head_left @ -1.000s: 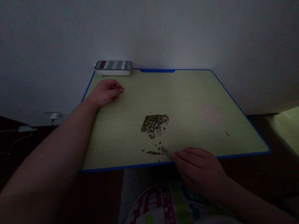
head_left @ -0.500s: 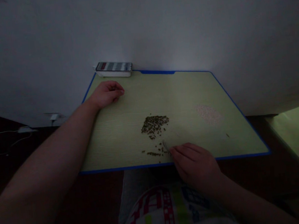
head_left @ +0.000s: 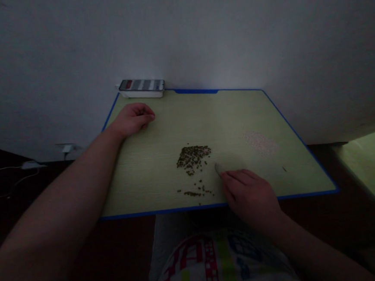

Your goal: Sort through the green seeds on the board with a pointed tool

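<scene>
Your L hand (head_left: 133, 119) rests loosely curled & empty near the far-left corner of the green cutting board (head_left: 196, 91), fingers together, nothing visible in them. Your R hand (head_left: 248, 198) sits near the board's front edge, w/ its fingers (head_left: 239, 179) closed around a small pale blade (head_left: 218, 168). Only the tip shows, so the grip is mostly hidden & you can't tell how firm it is. The tip lies just right of & below the dark seeds (head_left: 192, 157), a loose heap mid-board, w/ stray seeds (head_left: 194, 192) scattered nearer you.

The seeds look tiny, light & hard, so they'd likely roll & be fiddly to pinch singly; the heap's outer edge looks like the best place to work them w/ the blade, held low. Pale pink grains (head_left: 261, 143) form a faint patch to the right, & 1 dark speck (head_left: 284, 168) lies beyond them. A phone (head_left: 140, 85) sits on a white stand past the far edge.
</scene>
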Demonstrator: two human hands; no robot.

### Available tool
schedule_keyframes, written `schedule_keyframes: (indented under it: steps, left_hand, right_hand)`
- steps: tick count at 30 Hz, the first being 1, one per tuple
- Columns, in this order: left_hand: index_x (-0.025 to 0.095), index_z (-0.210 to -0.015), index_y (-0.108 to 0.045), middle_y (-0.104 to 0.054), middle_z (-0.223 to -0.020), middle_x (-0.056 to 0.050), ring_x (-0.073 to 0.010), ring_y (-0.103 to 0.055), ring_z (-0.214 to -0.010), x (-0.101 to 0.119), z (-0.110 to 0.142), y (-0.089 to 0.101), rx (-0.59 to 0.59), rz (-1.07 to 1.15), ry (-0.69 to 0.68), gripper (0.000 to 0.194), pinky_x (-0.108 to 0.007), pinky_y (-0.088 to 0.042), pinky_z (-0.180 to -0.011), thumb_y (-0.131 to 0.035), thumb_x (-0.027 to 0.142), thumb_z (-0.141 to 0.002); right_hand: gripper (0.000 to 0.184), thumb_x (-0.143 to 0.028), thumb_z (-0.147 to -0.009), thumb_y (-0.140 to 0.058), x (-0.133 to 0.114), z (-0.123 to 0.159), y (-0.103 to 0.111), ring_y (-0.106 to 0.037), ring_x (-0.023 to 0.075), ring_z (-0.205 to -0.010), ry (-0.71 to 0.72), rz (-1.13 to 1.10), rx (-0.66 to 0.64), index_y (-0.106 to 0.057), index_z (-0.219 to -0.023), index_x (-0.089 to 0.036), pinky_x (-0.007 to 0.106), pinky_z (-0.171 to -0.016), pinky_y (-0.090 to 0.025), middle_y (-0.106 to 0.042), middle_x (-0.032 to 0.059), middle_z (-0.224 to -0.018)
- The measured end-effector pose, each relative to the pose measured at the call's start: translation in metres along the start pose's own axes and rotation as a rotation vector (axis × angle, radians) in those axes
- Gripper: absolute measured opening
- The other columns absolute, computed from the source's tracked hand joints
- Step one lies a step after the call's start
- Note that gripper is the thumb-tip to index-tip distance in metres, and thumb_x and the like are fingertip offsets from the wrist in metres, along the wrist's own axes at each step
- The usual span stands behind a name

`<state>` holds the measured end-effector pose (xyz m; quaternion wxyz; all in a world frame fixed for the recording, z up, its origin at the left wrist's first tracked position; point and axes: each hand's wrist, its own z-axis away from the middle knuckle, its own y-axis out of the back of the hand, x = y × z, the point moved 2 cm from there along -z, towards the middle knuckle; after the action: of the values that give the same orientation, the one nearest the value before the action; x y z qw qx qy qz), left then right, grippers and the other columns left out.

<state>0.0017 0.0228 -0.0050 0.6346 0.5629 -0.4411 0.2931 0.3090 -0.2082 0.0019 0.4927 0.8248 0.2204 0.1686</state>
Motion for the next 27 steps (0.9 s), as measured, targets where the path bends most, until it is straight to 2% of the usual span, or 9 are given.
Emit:
schedule_keyframes:
  steps: [3,11,20,27]
  left_hand:
    - [0.018,-0.08,-0.066,-0.052,-0.047,0.004,-0.0093,-0.041,-0.044,0.001,0.0,0.0,-0.001,-0.004,0.004,0.014,-0.024,-0.029,-0.047,-0.071,0.025,-0.07]
    - [0.019,-0.078,-0.065,-0.052,-0.047,0.005,-0.0085,-0.041,-0.043,0.005,0.002,0.0,0.005,-0.014,0.013,0.01,-0.024,-0.029,-0.047,-0.069,0.024,-0.071]
    - [0.019,-0.078,-0.064,-0.052,-0.048,0.004,-0.0094,-0.042,-0.044,0.005,0.003,-0.001,0.006,-0.001,0.014,0.011,-0.025,-0.029,-0.049,-0.069,0.025,-0.071]
    - [0.021,-0.077,-0.064,-0.052,-0.047,0.003,-0.0096,-0.041,-0.043,0.005,0.003,-0.001,0.011,-0.018,0.026,0.011,-0.026,-0.028,-0.049,-0.069,0.027,-0.069]
  right_hand:
    - [0.026,-0.006,-0.093,-0.053,-0.001,0.003,0.002,-0.071,0.0222,-0.076,-0.005,-0.001,-0.005,-0.078,-0.099,-0.009,0.033,-0.071,-0.06,-0.08,0.0108,-0.09]
    - [0.027,-0.003,-0.086,-0.056,-0.025,-0.005,-0.006,-0.068,0.0219,-0.077,0.117,-0.094,-0.029,-0.076,-0.103,-0.009,0.032,-0.07,-0.058,-0.078,0.0124,-0.091]
    - [0.022,-0.003,-0.086,-0.061,-0.007,-0.006,-0.005,-0.068,0.0224,-0.075,-0.033,0.048,-0.071,-0.077,-0.098,-0.011,0.033,-0.067,-0.057,-0.079,0.0115,-0.092]
    - [0.023,-0.003,-0.086,-0.061,-0.016,-0.011,-0.008,-0.069,0.0215,-0.079,0.025,0.016,-0.097,-0.076,-0.101,-0.012,0.031,-0.072,-0.058,-0.079,0.0115,-0.093]
